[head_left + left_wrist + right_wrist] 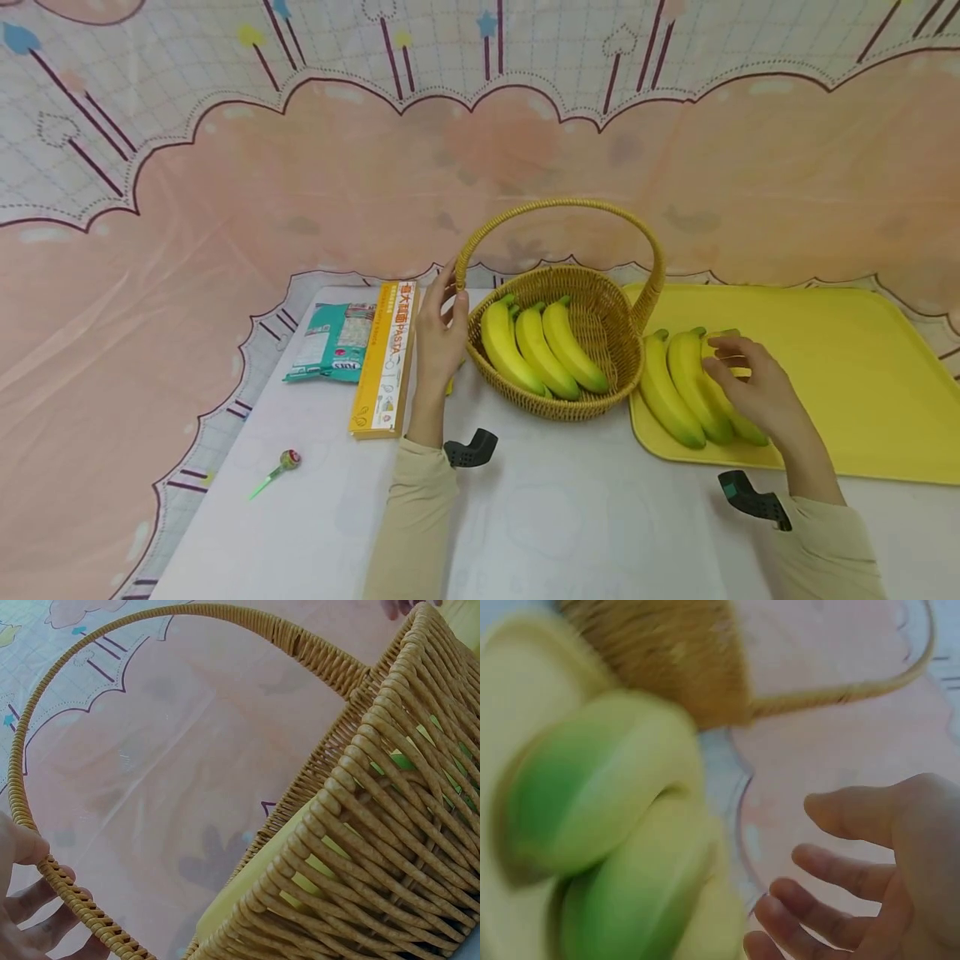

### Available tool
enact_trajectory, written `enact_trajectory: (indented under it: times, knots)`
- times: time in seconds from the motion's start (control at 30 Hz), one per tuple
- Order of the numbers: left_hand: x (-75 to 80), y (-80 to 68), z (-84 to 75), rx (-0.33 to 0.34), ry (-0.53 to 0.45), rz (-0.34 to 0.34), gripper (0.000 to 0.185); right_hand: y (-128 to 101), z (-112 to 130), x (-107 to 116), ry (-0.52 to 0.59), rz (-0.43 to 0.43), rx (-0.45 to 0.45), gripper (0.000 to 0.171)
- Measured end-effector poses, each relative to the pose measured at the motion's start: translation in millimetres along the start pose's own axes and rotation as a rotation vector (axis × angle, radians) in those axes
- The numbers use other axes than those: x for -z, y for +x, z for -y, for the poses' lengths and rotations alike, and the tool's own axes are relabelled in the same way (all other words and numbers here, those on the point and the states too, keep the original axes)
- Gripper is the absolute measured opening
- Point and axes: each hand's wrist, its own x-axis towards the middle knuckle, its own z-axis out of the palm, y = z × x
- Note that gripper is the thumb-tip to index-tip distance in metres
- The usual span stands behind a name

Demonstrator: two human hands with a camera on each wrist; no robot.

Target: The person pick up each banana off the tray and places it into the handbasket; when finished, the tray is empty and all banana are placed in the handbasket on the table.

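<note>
A woven basket [558,408] with a tall arched handle [562,202] stands on the white table and holds several yellow bananas [543,354] in its left part. My left hand [438,333] grips the left side of that handle; in the left wrist view the thumb lies on one side of the handle [82,900] and the fingers on the other. More bananas [670,400] lie side by side on the near left corner of a yellow tray [847,375]. Over the rightmost of these hovers my right hand [765,392], fingers loosely bent with nothing between them.
Left of the basket lies a yellow-and-white pasta box [382,358], with a teal packet [330,342] beside it. A lollipop [288,458] with a green stick lies nearer the front left. Behind the table hangs a pink patterned cloth [360,192].
</note>
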Motion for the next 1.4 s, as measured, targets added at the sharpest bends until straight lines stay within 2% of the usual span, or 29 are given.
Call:
enact_trajectory:
  times: [0.13,0.3,0.53,0.67,1.0,1.4]
  knots:
    - [-0.1,1.7,0.8,-0.008,0.009,-0.004,0.045,3,-16,-1,-0.048,0.018,-0.023,0.064]
    - [0.2,-0.1,-2.6,0.027,0.005,0.002,0.045,8,-31,1,-0.072,0.053,-0.079,0.075]
    - [5.6,-6.1,-36.7,0.043,0.005,0.015,0.045,14,-42,5,-0.111,0.189,-0.209,0.089]
    - [6.8,-7.1,-40.0,0.045,0.006,0.017,0.045,15,-44,6,-0.122,0.234,-0.237,0.089]
    - [5.4,-6.4,-37.1,0.019,-0.002,0.024,0.045,13,-46,8,-0.070,0.241,-0.269,0.091]
    - [5.5,-5.9,-36.7,0.015,0.003,0.019,0.045,-2,-39,9,-0.056,0.167,-0.229,0.085]
